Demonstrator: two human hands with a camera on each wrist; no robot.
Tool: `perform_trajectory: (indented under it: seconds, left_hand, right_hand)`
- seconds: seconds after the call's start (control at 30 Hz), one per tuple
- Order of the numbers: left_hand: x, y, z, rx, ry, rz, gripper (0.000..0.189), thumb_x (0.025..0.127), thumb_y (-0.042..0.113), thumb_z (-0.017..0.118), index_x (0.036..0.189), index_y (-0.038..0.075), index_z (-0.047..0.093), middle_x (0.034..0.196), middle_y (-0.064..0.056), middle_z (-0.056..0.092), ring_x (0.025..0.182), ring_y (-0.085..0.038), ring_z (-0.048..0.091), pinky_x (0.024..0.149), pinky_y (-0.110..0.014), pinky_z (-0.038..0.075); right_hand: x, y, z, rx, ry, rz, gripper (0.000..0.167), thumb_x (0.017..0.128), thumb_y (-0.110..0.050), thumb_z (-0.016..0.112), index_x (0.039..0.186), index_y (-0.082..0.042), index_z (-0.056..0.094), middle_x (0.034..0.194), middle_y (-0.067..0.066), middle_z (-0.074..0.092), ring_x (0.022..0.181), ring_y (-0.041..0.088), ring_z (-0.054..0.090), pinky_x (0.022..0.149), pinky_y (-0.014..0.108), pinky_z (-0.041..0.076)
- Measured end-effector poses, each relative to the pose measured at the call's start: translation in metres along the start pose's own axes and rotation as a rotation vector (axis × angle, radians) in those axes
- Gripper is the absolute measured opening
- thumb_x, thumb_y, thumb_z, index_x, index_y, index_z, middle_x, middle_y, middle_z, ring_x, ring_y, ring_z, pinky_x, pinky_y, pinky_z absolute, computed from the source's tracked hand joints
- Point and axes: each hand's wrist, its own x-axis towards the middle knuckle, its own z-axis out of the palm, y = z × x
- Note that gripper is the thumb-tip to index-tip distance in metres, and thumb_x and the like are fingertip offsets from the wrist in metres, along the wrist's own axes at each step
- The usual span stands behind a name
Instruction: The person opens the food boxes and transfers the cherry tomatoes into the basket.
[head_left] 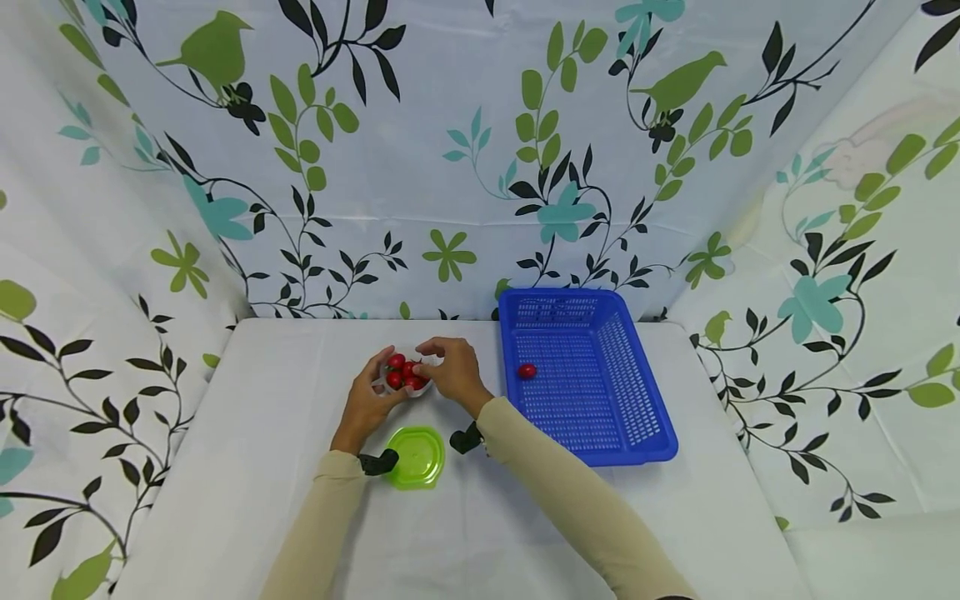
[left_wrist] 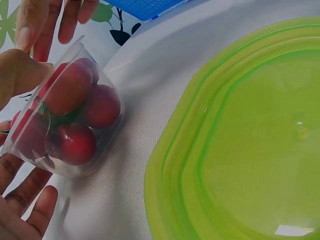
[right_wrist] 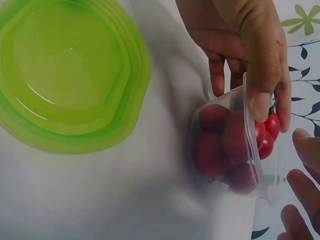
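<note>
My left hand (head_left: 366,408) holds a small clear plastic container (right_wrist: 252,145), thumb at its rim and fingers behind it. Inside lie several red cherry tomatoes (left_wrist: 102,107), some showing green stems; a few reach above the rim in the right wrist view. Over the container's right side reaches my right hand (head_left: 459,377), thumb and fingers spread loosely close to the tomatoes, with nothing seen between them. A bright green lid (head_left: 415,457) lies flat on the table, nearer the body than the container.
To the right stands a blue perforated basket (head_left: 660,450) with one red cherry tomato (head_left: 527,371) near its left side. Both wrists wear black camera mounts (head_left: 467,439). A white cloth covers the table (head_left: 262,458). Leaf-and-bird printed curtains (head_left: 420,150) enclose its back and sides.
</note>
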Motion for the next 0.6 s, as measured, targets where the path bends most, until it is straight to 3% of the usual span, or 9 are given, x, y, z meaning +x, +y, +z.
perform_trajectory:
  seconds: [0.3,0.6]
  left_hand:
    - [0.000,0.003,0.000,-0.018,0.005,-0.010,0.088,0.092,0.026,0.085,0.166,0.019,0.037,0.171,-0.009,0.039,0.159,-0.034,0.033,0.121,-0.057,0.039]
    - [-0.002,0.003,0.000,-0.022,0.001,-0.004,0.088,0.092,0.027,0.085,0.166,0.019,0.037,0.172,-0.010,0.037,0.160,-0.034,0.032,0.122,-0.060,0.037]
  right_hand:
    - [0.001,-0.003,0.009,-0.111,0.022,0.023,0.027,0.092,-0.026,0.085,0.118,-0.021,0.082,0.117,-0.005,0.081,0.113,0.022,0.061,0.103,0.044,0.045]
    - [0.002,-0.002,0.021,-0.195,0.009,0.044,0.026,0.093,-0.033,0.084,0.118,-0.026,0.082,0.114,-0.009,0.081,0.107,0.017,0.059,0.090,0.036,0.039]
